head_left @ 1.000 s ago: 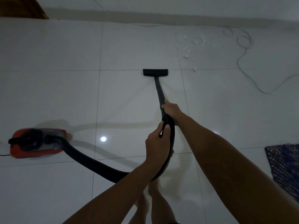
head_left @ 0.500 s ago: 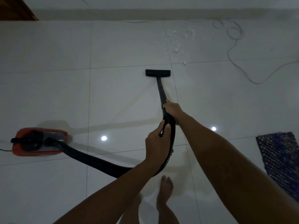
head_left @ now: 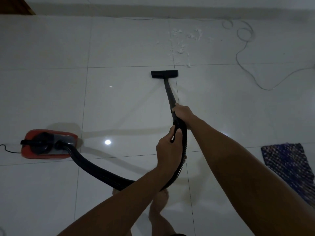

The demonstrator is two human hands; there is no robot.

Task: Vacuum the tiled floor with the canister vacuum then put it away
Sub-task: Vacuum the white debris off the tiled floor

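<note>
Two hands on one vacuum — right hand (head_left: 183, 113) wrapped round the black wand (head_left: 169, 94), left hand (head_left: 167, 149) gripping the ribbed hose (head_left: 95, 169). One floor nozzle (head_left: 164, 74) flat on tile, near scattered white debris (head_left: 182, 43) — one red canister (head_left: 48, 144) at left. One rug (head_left: 289, 164) right.

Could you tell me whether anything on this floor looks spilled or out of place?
Yes: white scraps lie scattered beyond the floor nozzle, not yet vacuumed, and a loose white cord snakes across the tiles nearby.
</note>
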